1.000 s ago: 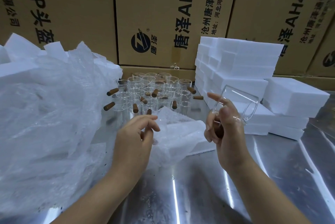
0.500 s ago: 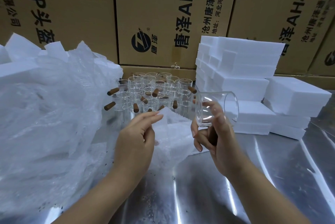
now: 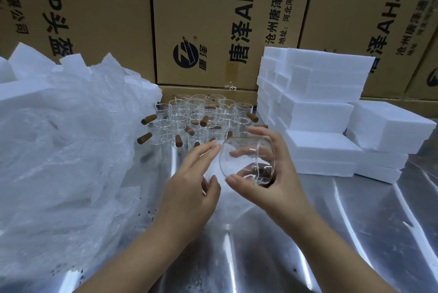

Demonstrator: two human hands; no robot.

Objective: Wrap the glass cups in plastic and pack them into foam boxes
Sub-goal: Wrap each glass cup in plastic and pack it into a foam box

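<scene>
The clear glass cup (image 3: 238, 162) lies tilted on its side above the shiny metal worktop (image 3: 331, 233), gripped by the right hand (image 3: 279, 174), whose thumb and fingers curl round it. The left hand (image 3: 189, 183) is open, its straight fingertips just beside the cup's rim. Behind stand more glass cups with brown handles (image 3: 201, 117). White foam boxes (image 3: 320, 112) are stacked to the right, and crumpled clear plastic (image 3: 59, 150) is heaped to the left.

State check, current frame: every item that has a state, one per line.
held glass cup: unwrapped, tipped on its side
right hand: grips held glass cup
left hand: open, fingers straight beside that cup
other glass cups: upright, unwrapped, clustered
foam boxes: stacked, none visibly open
plastic heap: crumpled
</scene>
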